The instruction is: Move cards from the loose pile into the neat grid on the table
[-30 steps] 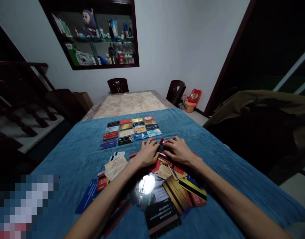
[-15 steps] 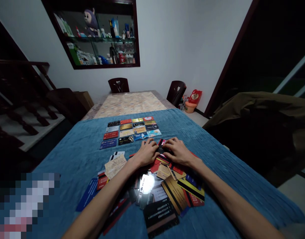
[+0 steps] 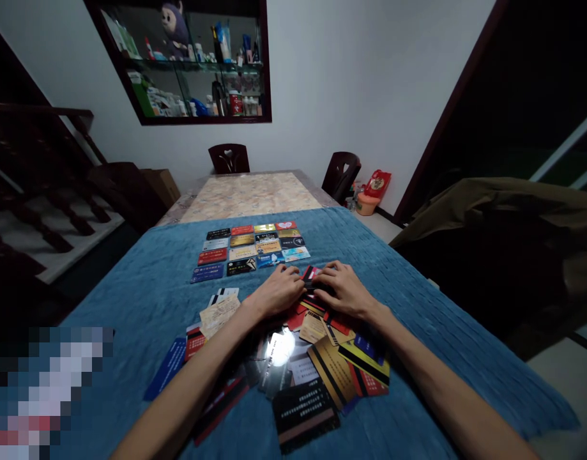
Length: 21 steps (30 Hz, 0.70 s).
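Observation:
My left hand (image 3: 280,289) rests over the upper part of a loose pile of plastic cards, its fingers curled at the left edge of a dark card with a pink-red strip (image 3: 310,275). Bent over that card's right edge are the fingers of my right hand (image 3: 343,291). My fingertips partly hide the card. Below my wrists overlap a gold card (image 3: 332,370), a black card (image 3: 305,415), a yellow card (image 3: 367,361) and a shiny card with glare (image 3: 278,350). My left forearm covers part of the pile. Beyond my hands, several cards lie in neat rows, including a blue card (image 3: 207,273).
A blue cloth (image 3: 144,281) covers the near table; a patterned tabletop (image 3: 255,191) shows behind it. Two dark chairs (image 3: 228,158) stand at the far side. Draped brown fabric (image 3: 494,198) is at the right, a stair railing (image 3: 39,185) at the left.
My left hand's fingers have drawn closer together at the card. My right hand stays almost in place. The whole view has tilted slightly downward.

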Available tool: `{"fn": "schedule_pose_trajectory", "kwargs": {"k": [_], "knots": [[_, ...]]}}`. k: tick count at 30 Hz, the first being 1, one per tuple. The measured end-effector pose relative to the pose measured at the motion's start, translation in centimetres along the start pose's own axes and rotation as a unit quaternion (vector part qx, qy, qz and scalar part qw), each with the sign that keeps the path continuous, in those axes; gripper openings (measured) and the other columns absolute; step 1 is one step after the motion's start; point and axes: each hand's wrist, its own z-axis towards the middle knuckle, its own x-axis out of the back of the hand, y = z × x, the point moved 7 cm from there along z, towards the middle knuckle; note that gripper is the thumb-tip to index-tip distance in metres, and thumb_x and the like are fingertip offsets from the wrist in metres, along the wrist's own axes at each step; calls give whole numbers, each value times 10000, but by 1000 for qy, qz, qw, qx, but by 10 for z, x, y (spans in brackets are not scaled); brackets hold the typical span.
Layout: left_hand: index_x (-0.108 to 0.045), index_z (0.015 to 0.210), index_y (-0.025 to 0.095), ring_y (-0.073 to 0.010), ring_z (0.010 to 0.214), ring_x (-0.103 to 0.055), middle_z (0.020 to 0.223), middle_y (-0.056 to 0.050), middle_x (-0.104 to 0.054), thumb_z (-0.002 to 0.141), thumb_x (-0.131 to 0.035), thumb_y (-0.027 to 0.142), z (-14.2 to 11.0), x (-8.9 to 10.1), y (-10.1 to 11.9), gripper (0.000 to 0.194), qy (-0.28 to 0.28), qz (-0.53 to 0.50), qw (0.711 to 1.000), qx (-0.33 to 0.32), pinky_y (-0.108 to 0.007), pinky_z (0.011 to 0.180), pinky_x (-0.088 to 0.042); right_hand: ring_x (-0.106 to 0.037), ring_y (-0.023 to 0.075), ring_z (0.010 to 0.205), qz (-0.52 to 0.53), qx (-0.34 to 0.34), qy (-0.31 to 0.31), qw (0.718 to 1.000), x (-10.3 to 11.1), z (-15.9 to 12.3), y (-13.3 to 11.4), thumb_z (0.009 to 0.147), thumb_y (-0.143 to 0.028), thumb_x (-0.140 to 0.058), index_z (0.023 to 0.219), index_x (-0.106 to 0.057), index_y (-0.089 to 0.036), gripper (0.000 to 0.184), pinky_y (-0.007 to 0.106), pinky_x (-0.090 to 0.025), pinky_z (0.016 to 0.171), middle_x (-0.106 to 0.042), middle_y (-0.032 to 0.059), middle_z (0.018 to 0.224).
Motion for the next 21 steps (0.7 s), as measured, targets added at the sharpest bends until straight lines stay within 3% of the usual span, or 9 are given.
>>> {"fn": "schedule_pose_trajectory", "kwargs": {"k": [8,16,21], "knots": [[-640,907,135,-211,892,-575,909,-93,-678,981,-438,184,0,8,-9,221,1,-15,1000,11,-348,826,-394,-513,249,1037,11,-12,16,1000,-3,0,2,875,-240,-589,1122,-676,-224,263,405,-368,874,-705,76,1092],[-654,816,148,-178,789,-557,817,-68,-652,941,-442,134,-3,10,-23,246,53,-112,990,61,-287,746,-411,-542,220,941,48,-16,42,998,-1,0,7,912,-185,-527,1036,-687,-214,204,369,-386,834,-715,67,974],[-682,907,148,-169,772,-551,826,-57,-649,856,-479,81,-6,7,-37,220,73,-187,975,90,-267,712,-424,-571,214,901,79,-41,78,993,1,0,11,902,-185,-548,1046,-683,-208,199,354,-411,819,-703,67,921]]}}
